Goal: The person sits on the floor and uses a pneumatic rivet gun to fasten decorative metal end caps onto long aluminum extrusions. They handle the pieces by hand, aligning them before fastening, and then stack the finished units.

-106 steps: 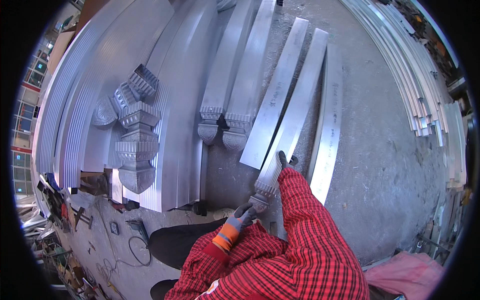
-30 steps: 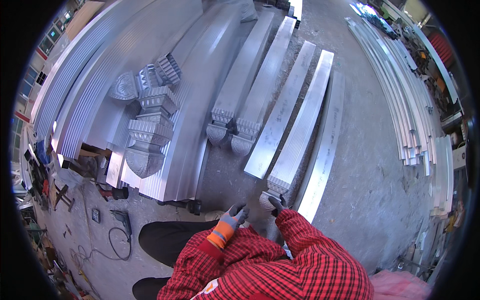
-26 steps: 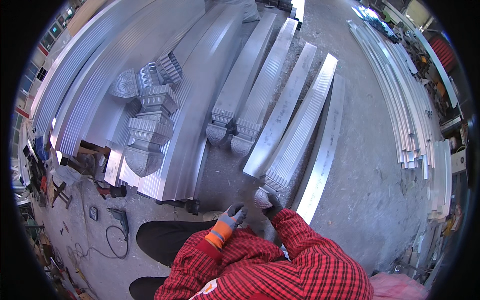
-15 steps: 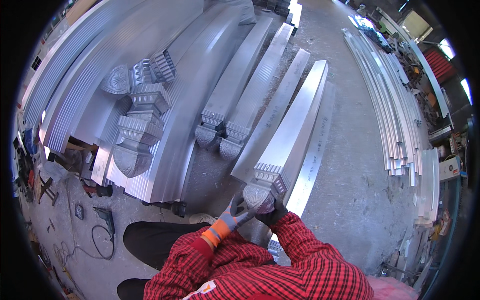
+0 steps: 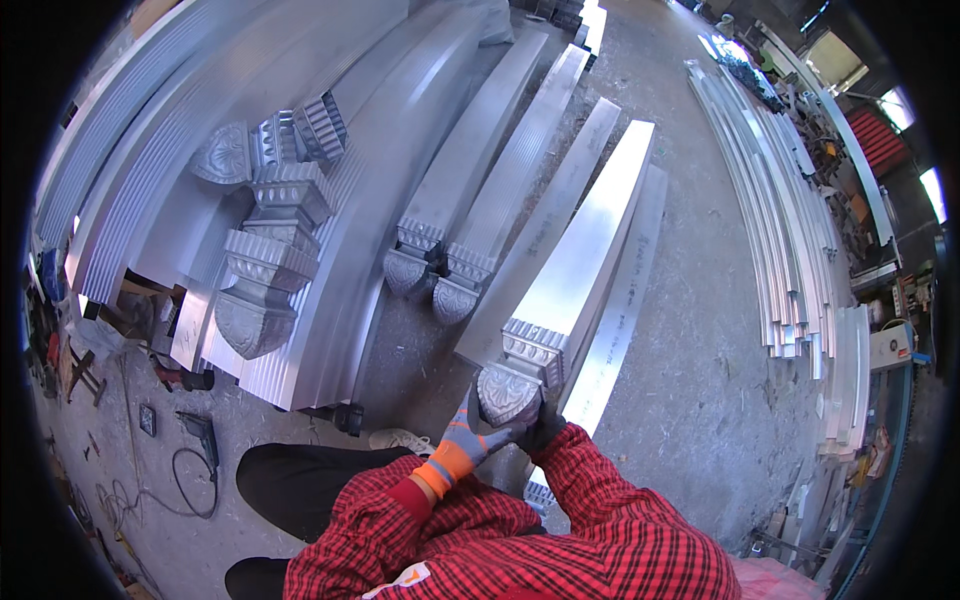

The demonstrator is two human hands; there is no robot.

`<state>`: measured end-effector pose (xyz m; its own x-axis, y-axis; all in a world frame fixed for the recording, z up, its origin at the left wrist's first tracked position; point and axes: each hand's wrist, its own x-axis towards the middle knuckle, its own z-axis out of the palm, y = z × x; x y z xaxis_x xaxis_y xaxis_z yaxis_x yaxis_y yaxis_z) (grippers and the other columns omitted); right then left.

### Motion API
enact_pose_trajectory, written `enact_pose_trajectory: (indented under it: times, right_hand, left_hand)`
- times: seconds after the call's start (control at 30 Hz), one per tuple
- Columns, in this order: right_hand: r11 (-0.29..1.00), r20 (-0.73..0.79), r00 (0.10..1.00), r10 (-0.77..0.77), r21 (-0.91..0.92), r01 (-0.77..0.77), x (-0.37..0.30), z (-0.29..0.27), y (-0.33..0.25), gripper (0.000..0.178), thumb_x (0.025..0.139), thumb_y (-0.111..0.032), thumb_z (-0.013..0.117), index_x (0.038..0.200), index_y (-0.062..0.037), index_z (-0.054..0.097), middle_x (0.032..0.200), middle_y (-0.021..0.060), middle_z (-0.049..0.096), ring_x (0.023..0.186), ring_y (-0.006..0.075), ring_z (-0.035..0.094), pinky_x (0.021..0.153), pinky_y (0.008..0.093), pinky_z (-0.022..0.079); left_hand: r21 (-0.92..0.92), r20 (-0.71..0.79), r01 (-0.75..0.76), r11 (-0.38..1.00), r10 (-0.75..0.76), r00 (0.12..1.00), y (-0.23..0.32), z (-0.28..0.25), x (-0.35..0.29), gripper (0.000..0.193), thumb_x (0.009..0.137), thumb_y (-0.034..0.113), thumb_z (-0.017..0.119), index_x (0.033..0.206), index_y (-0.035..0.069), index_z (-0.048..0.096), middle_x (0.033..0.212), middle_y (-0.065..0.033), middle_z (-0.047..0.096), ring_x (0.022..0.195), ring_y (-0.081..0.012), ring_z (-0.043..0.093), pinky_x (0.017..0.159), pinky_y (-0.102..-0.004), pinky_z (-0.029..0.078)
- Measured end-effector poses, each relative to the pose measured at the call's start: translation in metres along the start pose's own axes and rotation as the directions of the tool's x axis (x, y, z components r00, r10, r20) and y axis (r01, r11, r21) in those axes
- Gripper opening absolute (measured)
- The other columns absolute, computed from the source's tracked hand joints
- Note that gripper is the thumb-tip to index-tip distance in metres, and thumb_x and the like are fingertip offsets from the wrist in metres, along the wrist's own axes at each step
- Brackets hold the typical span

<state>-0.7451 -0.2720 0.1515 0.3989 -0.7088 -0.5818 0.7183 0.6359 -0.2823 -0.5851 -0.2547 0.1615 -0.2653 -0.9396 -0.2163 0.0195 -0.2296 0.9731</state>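
The left grip [image 5: 468,438], in a grey glove with an orange cuff, is closed on the lower left side of a carved end cap [image 5: 510,395], its fingers curled along the edge and its thumb laid beneath. By the right grip [image 5: 545,430], dark-gloved, the cap is clasped on its lower right side; the fingers there are partly hidden. Just above the cap, a toothed collar [image 5: 535,345] is fitted around the near end of a silvery rectangular column [image 5: 590,245], whose plain, bright face is turned up. Whether that end is clear of the floor [image 5: 690,350] cannot be told.

The column is flanked on the left by a plain flat panel [image 5: 547,228], partly covered by it, and on the right by a panel with handwritten marks [image 5: 622,300]. Farther left, two capped columns [image 5: 470,145] are laid side by side on the floor. Past them, several loose carved caps [image 5: 270,262] are heaped toward the near end of a stack of long metal panels [image 5: 400,130]. Near the stack's near end, a corded drill [image 5: 203,438] is laid on the floor. Toward the floor's right side, long thin metal bars [image 5: 775,220] are piled lengthwise.
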Motion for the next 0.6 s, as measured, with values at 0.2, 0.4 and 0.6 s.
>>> enact_pose_trajectory:
  times: [0.2,0.4,0.6]
  right_hand:
    - [0.988,0.219,0.964,0.153,-0.067,-0.142,-0.008,-0.048,-0.007,0.076,0.078,-0.041,0.072,0.137,-0.0062,0.039,0.130,0.0108,0.052,0.118,0.0254,0.051,0.102,0.0430,0.041]
    - [0.987,-0.325,0.932,-0.162,-0.036,0.159,0.004,-0.066,-0.022,0.037,0.082,-0.034,0.069,0.105,-0.0098,0.056,0.090,0.0065,0.060,0.082,0.0217,0.059,0.080,0.0395,0.052]
    - [0.967,-0.561,0.788,-0.254,-0.120,0.226,0.001,-0.114,-0.051,0.089,0.080,-0.035,0.074,0.146,-0.0311,0.014,0.107,0.0110,0.061,0.091,0.0277,0.062,0.073,0.0477,0.053]
  left_hand:
    - [-0.237,0.078,0.130,0.963,-0.115,0.990,-0.034,-0.002,0.002,0.093,0.075,0.028,0.079,0.144,-0.002,0.023,0.138,-0.0164,0.044,0.129,-0.0224,0.041,0.106,-0.0335,0.034]
    - [-0.233,0.295,0.271,0.934,-0.197,0.935,-0.049,0.005,-0.002,0.085,0.079,0.035,0.076,0.142,0.001,0.030,0.136,-0.0133,0.047,0.128,-0.0207,0.041,0.106,-0.0329,0.034]
    - [-0.118,0.360,0.306,0.945,-0.247,0.900,-0.028,0.006,-0.006,0.093,0.076,0.047,0.075,0.142,0.000,0.029,0.140,-0.0155,0.043,0.132,-0.0232,0.038,0.109,-0.0331,0.029]
